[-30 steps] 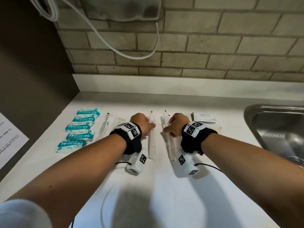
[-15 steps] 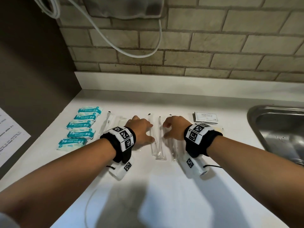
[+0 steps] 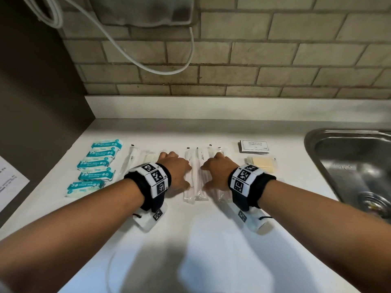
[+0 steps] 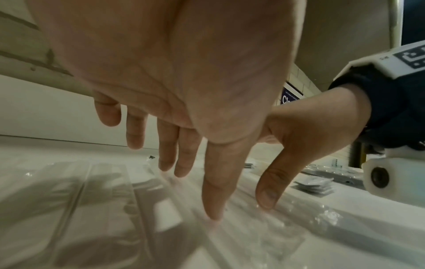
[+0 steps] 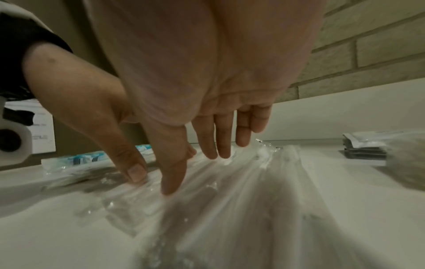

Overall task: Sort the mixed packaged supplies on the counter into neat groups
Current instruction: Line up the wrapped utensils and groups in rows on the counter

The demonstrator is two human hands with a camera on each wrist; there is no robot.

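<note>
A row of long clear-wrapped toothbrush packets lies mid-counter. My left hand rests flat on the packets at the left, fingers straight, thumb tip touching the wrap. My right hand lies flat on the packets at the right, its thumb pressing the plastic. Several teal-and-white packets are lined up in a column at the left. A stack of white shampoo sachets and a pale yellow packet sit at the right.
A steel sink is set into the counter on the right. The brick wall with a hanging white cable stands behind. A dark side panel with a paper sheet borders the left. The white counter spreads out in front.
Both hands went from curled fists on single packets to flat, spread palms, and moved apart slightly; the clear packets now lie closer together in a row.
</note>
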